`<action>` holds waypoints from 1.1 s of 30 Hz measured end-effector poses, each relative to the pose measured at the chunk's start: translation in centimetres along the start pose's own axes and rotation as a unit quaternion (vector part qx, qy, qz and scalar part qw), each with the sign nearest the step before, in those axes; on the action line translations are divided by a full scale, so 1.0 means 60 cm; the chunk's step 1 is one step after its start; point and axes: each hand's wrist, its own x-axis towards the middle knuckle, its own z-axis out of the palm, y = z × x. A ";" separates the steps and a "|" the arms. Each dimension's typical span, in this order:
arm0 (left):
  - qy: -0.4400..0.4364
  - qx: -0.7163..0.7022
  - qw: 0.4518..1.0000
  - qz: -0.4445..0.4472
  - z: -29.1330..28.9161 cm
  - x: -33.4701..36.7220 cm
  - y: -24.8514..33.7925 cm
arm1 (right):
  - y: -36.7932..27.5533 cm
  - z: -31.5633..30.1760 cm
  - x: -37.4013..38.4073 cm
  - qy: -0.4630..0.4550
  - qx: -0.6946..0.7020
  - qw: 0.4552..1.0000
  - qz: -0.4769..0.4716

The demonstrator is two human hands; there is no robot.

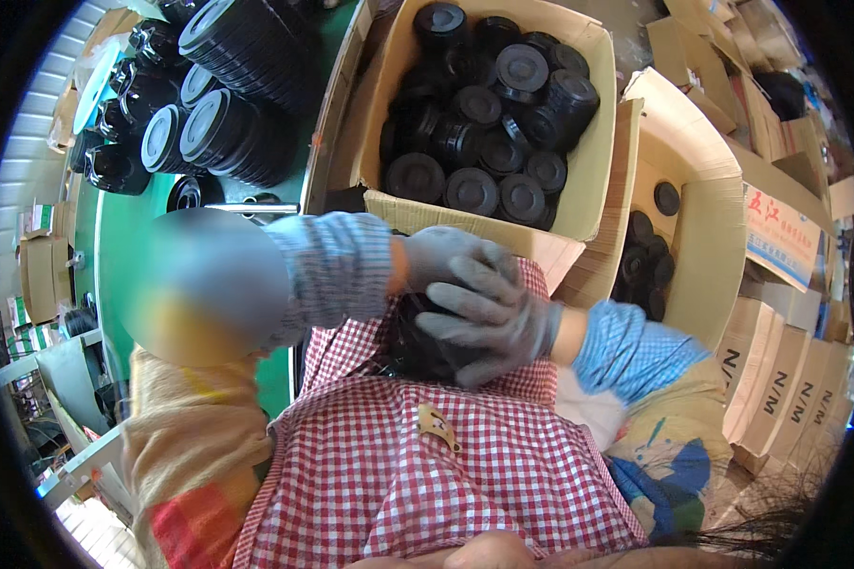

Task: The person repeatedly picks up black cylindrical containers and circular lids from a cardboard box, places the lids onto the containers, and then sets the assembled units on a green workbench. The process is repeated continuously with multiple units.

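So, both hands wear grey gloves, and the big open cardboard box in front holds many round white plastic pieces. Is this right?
Not quite: the round plastic pieces are black, not white, as the head view shows. The big open cardboard box does hold many, and the left hand and right hand wear grey gloves.

A small factory or packing workshop. A green-topped bench (119,223) carries tall stacks of identical black discs (242,142) and many matching glossy black pieces (119,169). Beside it, an open cardboard box (489,226) brims with round black parts (470,192); a second box (712,251) holds more. Brown cartons (788,379) crowd the right side. The worker's left hand (455,258) and right hand (498,322) wear gray gloves, above a checked apron (351,474).
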 end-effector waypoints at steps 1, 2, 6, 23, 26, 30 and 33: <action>0.065 0.057 0.985 0.147 -0.013 -0.008 0.010 | 0.021 0.006 -0.005 0.039 0.012 0.998 -0.043; 0.129 0.111 0.942 0.290 -0.026 -0.012 0.021 | 0.024 0.007 -0.014 -0.007 0.021 0.999 -0.023; 0.070 -0.354 0.933 0.002 0.016 -0.033 0.038 | 0.015 -0.019 0.014 -0.214 0.066 0.974 0.020; 0.234 -0.155 0.958 -0.056 0.054 -0.209 0.064 | 0.025 -0.021 -0.023 -0.075 0.365 0.811 0.451; 0.289 -0.510 0.800 -0.129 0.099 -0.259 0.125 | -0.005 -0.014 -0.020 -0.041 0.393 0.791 0.466; 0.339 -0.427 0.777 -0.314 0.129 -0.335 0.159 | -0.100 -0.036 -0.026 0.040 0.305 0.821 0.481; 0.257 -0.322 0.837 -0.361 0.181 -0.378 0.143 | -0.201 -0.082 0.042 0.046 0.089 0.928 0.360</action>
